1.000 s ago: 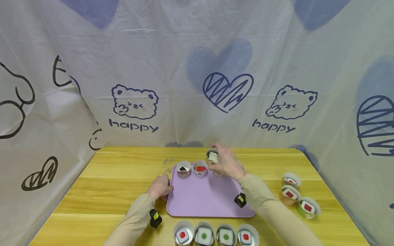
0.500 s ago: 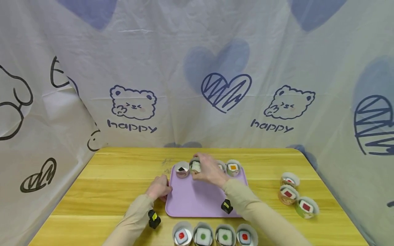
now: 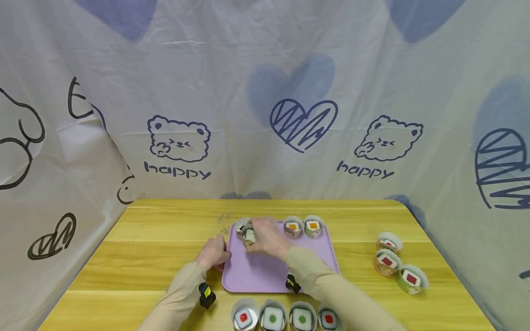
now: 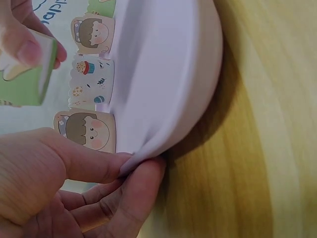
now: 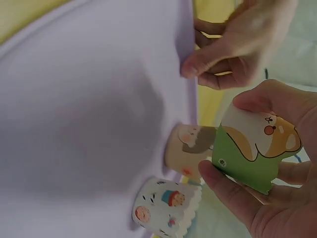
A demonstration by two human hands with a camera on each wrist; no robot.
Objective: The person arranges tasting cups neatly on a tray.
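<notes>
My left hand (image 3: 214, 253) pinches the left rim of a lilac tray (image 3: 265, 271) between thumb and fingers, plain in the left wrist view. Over the tray's back left part, my right hand (image 3: 269, 236) holds a green paper cake cup (image 5: 252, 148) with a dog print, lifted clear of the tray. Below it at the back edge stand a pinkish cup with a girl's face (image 5: 185, 151) and a white cup with cupcake drawings (image 5: 163, 206); in the head view my right hand hides the white one. Two cups with orange-topped pieces, one brownish (image 3: 293, 227), one green (image 3: 313, 226), stand farther right.
Along the table's front edge runs a row of several paper cups (image 3: 244, 317) holding pieces with red or green dots. Three more cups (image 3: 387, 262) cluster on the wooden table (image 3: 157, 239) at the right. A printed curtain (image 3: 240, 138) hangs behind.
My right hand has carried the green cup leftward along the back row, then a little toward me. The two orange-topped cups have come into full view. My left hand stays on the rim.
</notes>
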